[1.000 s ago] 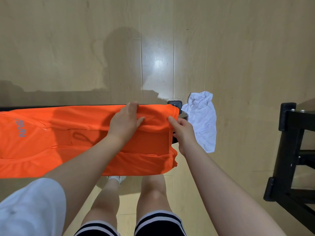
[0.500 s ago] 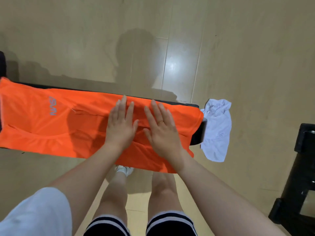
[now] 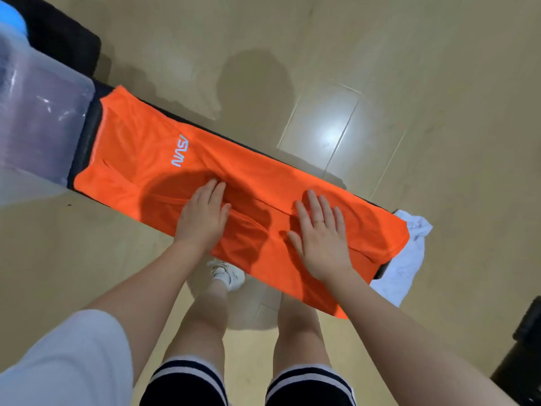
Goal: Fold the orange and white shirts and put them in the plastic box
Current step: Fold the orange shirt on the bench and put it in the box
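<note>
Orange shirt (image 3: 222,177) lies folded lengthwise into a long strip along a narrow black bench (image 3: 87,136), white logo facing up; nearest the camera, both hands lie flat on its right half; left hand (image 3: 202,218) palm down with fingers straight and close together, pressing the cloth near mid-strip; right hand (image 3: 320,238) palm down, fingers spread, pressing nearer the right end, a ring on one finger; a crease runs between the two hands; white shirt (image 3: 407,259) crumpled, hangs off the bench's right end, partly under the orange edge; further out at the left end, plastic box (image 3: 38,112), clear, sits just beside the shirt's end; contact unclear; wood floor (image 3: 409,83) beyond.
</note>
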`<state>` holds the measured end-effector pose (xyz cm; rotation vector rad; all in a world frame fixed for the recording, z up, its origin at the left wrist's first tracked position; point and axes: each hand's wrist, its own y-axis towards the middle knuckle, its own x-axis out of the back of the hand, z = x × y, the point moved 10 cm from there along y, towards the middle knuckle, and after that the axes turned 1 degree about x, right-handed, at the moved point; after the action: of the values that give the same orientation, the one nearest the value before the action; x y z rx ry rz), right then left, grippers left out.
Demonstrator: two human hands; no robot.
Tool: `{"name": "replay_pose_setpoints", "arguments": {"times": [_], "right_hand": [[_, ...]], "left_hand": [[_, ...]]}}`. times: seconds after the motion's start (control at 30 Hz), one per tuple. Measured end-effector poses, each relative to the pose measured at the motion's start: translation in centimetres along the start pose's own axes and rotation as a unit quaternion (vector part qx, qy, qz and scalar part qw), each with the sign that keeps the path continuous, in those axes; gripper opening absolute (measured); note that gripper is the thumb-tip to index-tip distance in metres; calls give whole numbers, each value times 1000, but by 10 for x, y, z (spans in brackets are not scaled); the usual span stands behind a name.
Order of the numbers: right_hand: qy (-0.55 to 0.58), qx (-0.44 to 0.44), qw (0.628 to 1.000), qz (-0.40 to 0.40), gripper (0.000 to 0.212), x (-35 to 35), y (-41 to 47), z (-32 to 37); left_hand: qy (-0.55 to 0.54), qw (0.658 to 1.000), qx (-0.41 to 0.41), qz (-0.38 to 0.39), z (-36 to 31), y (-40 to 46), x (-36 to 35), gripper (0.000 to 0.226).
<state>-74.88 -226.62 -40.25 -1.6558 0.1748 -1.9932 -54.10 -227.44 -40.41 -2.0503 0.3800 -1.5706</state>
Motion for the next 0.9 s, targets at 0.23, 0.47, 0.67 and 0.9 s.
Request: {"name": "replay_pose_setpoints", "arguments": {"times": [0.23, 0.47, 0.67, 0.9], "right_hand": [[-3, 87, 996, 24, 20, 18, 81, 110], [-105, 31, 993, -39, 24, 19, 130, 144], [-93, 92, 991, 5, 13, 17, 122, 174], [84, 86, 993, 18, 27, 55, 162, 229]], "left_hand": [[-18, 992, 113, -51, 78, 24, 40, 42], [-103, 993, 41, -48, 93, 47, 45, 33], [-178, 983, -7, -41, 109, 42, 54, 36], [-292, 939, 132, -123, 199, 12, 80, 30]]}}
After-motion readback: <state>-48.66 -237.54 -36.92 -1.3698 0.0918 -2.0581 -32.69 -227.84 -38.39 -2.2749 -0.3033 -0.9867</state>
